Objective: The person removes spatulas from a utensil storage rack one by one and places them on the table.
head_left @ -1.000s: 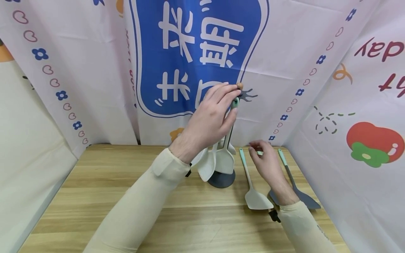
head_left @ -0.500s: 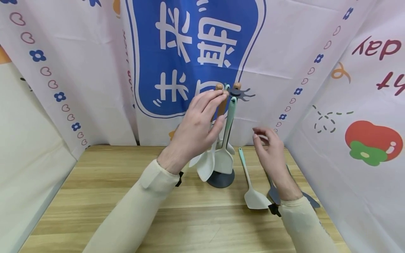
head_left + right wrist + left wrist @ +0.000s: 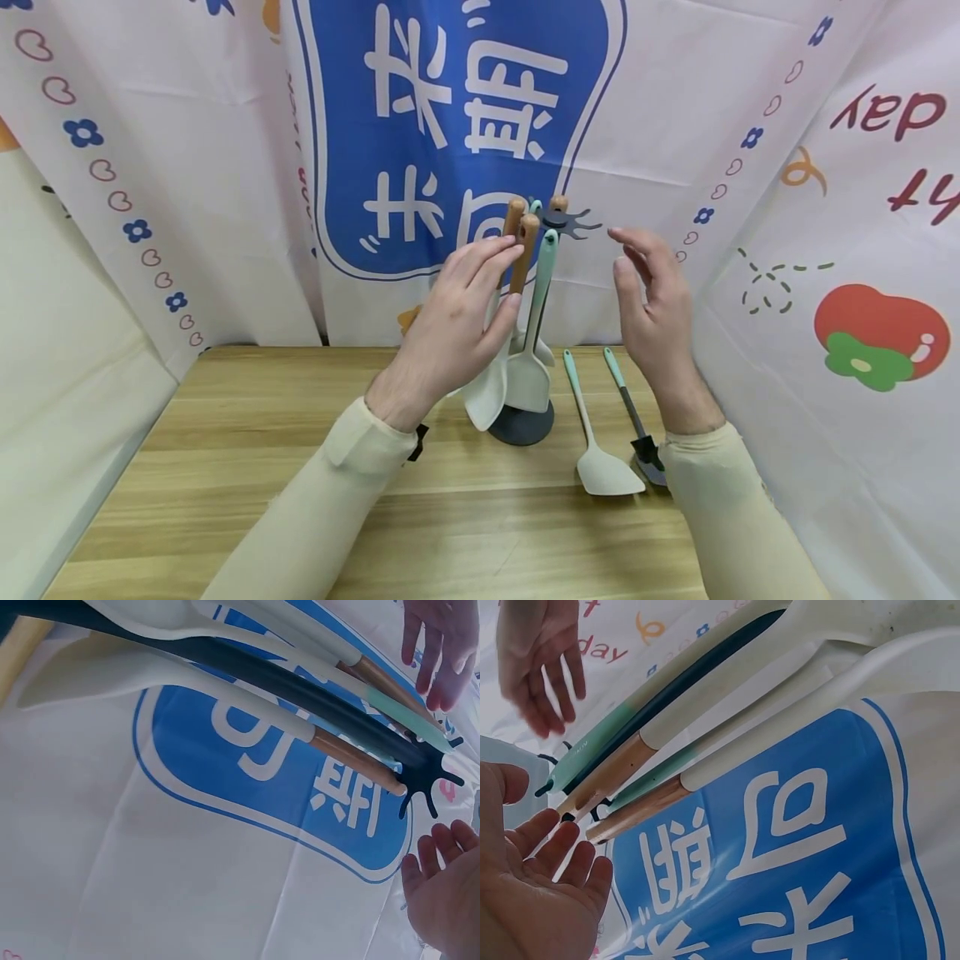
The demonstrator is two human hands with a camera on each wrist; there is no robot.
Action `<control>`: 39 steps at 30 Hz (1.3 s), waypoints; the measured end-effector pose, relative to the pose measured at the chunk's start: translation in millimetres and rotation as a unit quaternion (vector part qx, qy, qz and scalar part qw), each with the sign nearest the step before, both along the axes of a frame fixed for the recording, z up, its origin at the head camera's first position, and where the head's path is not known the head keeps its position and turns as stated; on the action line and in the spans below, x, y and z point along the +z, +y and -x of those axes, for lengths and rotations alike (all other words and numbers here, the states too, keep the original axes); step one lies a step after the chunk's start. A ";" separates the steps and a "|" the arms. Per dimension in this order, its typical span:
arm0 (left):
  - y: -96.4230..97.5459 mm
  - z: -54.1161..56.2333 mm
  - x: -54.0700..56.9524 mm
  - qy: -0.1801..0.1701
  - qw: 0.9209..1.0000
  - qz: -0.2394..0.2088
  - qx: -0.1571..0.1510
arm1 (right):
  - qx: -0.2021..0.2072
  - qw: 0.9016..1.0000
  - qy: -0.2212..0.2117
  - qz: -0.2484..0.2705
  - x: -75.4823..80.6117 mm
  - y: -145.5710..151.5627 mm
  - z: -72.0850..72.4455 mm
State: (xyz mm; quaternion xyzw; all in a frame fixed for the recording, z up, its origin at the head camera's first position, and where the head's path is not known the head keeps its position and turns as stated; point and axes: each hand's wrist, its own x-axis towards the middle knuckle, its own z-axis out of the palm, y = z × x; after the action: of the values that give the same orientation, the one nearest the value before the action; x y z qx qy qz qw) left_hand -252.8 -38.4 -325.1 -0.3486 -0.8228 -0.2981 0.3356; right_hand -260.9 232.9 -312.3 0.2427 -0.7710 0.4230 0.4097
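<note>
A utensil rack with a round dark base (image 3: pixel 522 425) and dark hooks (image 3: pixel 573 223) stands at the back of the table. From it hang a white turner with a mint handle (image 3: pixel 546 265), a white spoon (image 3: pixel 487 398) with a wooden handle (image 3: pixel 525 254), and other utensils. My left hand (image 3: pixel 457 321) is beside the wooden handles, fingers loosely extended; in the left wrist view its fingertips lie close to the handle ends (image 3: pixel 570 814). Right of the hooks, my right hand (image 3: pixel 656 308) is raised in the air, fingers relaxed and holding nothing.
On the table right of the rack lie a pale turner (image 3: pixel 609 473) and a dark-shafted utensil (image 3: pixel 624 385), both mint-handled. My right wrist and its black camera cover part of the second one. A printed cloth (image 3: pixel 637 125) hangs close behind the rack.
My left hand has drawn left from the mint-handled turner, uncovering the wooden handles. My right hand has risen from the table to nearly hook height, holding nothing.
</note>
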 end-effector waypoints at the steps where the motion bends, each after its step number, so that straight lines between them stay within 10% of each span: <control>1: 0.1 -0.2 -1.4 -0.002 1.000 0.001 0.000 | 0.000 1.000 0.009 -0.002 3.5 -1.8 1.4; 21: 8.4 0.2 -39.0 -0.059 0.997 -0.039 -0.013 | 0.058 0.993 0.073 -0.068 29.2 -22.8 41.4; 39: 17.7 5.7 -60.2 -0.151 0.983 -0.100 -0.005 | 0.039 0.995 0.062 -0.064 29.2 -35.5 42.2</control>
State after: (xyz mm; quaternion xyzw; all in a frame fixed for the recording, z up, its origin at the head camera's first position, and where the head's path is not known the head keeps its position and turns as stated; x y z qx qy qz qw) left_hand -258.6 -20.6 -385.2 -0.2687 -0.8284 -0.4296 0.2388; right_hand -303.2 197.4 -283.1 0.3242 -0.7596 0.3719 0.4239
